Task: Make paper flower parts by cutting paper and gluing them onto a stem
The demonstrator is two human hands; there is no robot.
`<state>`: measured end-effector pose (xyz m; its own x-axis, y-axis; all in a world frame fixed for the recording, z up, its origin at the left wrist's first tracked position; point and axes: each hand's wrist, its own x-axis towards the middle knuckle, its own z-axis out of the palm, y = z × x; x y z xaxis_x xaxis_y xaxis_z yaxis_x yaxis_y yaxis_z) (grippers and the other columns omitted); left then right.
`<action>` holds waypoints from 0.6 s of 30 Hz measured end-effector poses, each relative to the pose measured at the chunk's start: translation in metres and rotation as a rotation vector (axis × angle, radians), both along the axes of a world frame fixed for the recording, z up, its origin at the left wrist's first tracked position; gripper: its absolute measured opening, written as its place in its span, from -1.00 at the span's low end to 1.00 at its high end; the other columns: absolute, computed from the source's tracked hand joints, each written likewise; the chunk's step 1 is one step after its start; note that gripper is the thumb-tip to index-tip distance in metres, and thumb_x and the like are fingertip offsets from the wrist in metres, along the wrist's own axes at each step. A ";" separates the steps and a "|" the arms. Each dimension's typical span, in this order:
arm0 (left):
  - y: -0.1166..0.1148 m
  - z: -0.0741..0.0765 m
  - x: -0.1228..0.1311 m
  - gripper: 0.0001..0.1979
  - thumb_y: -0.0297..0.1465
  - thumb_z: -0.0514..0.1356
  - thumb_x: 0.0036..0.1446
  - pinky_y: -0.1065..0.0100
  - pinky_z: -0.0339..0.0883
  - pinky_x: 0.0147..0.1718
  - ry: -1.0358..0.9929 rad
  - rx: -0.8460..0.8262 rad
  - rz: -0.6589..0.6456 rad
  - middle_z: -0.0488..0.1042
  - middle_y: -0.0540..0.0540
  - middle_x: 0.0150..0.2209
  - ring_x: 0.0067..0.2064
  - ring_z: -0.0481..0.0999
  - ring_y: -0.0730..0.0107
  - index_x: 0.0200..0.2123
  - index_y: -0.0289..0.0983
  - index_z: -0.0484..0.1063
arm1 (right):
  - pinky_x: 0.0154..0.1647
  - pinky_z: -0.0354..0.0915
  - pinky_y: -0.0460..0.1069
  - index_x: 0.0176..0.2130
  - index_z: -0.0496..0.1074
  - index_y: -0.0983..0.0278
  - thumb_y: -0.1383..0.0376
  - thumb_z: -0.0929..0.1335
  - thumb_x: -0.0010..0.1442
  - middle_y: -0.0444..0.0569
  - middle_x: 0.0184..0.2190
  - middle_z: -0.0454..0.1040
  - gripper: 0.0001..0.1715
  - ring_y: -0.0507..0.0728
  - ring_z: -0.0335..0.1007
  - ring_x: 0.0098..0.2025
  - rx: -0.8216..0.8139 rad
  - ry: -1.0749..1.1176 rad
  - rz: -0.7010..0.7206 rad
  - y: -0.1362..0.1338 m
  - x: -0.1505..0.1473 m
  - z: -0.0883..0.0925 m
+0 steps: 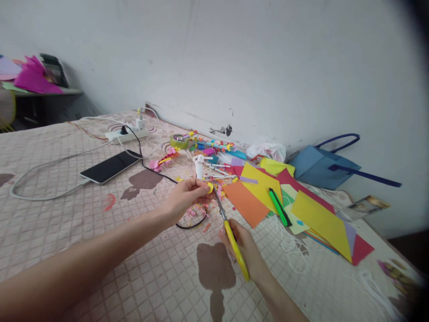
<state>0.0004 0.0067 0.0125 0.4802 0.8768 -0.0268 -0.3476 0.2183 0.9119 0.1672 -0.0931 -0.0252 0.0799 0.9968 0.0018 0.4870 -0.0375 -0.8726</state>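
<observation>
My left hand pinches a small piece of yellow paper between thumb and fingers. My right hand is closed around the yellow handles of a pair of scissors. The scissor blades point up and away, with their tips at the yellow paper; whether they cut into it cannot be made out. Just behind my left hand stands a white glue gun. Tiny paper scraps lie under and beside my fingers.
Coloured paper sheets, a green cutter and white string lie to the right. A blue bag leans at the wall. Leftward are a phone, a power strip and a tape roll. A black cable crosses near my left hand.
</observation>
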 end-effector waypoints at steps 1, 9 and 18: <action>0.000 0.000 0.000 -0.79 -0.36 0.30 -0.03 0.39 0.38 -0.27 0.002 0.001 -0.001 0.50 -0.05 -0.45 -0.38 0.50 0.48 -0.43 -0.33 0.34 | -0.58 -0.03 -0.11 -0.53 0.13 0.23 0.03 0.35 0.04 -0.23 -0.61 0.07 -0.58 -0.03 -0.05 -0.56 -0.008 0.004 0.002 0.000 0.000 0.000; 0.001 -0.001 0.000 -0.79 -0.36 0.31 -0.04 0.39 0.38 -0.28 -0.015 -0.002 0.011 0.49 -0.03 -0.45 -0.38 0.51 0.47 -0.43 -0.33 0.34 | -0.66 -0.07 -0.12 -0.53 0.11 0.21 0.07 0.35 0.06 -0.25 -0.64 0.04 -0.61 -0.04 -0.06 -0.63 -0.038 0.010 0.007 0.000 0.001 -0.003; 0.002 -0.003 0.000 -0.81 -0.35 0.28 0.00 0.39 0.39 -0.24 -0.018 -0.004 0.021 0.50 -0.03 -0.44 -0.37 0.51 0.49 -0.41 -0.33 0.36 | -0.67 -0.06 -0.12 -0.56 0.15 0.22 0.06 0.38 0.01 -0.25 -0.68 0.08 -0.60 -0.04 -0.02 -0.63 0.001 0.046 -0.017 0.001 0.003 -0.005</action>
